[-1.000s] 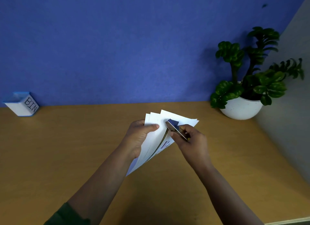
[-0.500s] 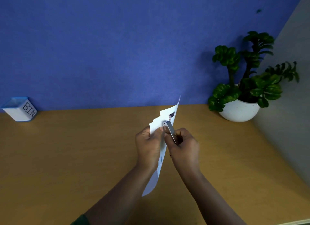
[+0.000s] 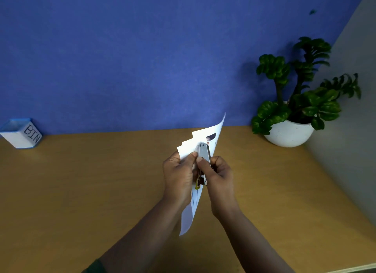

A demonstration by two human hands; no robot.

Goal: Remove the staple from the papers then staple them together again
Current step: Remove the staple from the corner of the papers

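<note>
Several white printed papers (image 3: 203, 138) stand nearly on edge above the middle of the wooden desk (image 3: 81, 181), fanned at the top. My left hand (image 3: 179, 175) grips them from the left, thumb on the sheets. My right hand (image 3: 220, 175) holds a small metal stapler (image 3: 204, 160) with a yellow part at its lower end. The stapler lies against the upper part of the papers, its nose pointing up. The staple itself is too small to make out.
A white box with a blue rim, marked BIN (image 3: 21, 133), sits at the desk's far left against the blue wall. A green plant in a white pot (image 3: 289, 131) stands at the far right corner, beside a grey side panel (image 3: 356, 150).
The papers have turned from a slanted fan to nearly upright and edge-on. Both hands have come closer together, and the stapler has swung from slanting to pointing up along the sheets.
</note>
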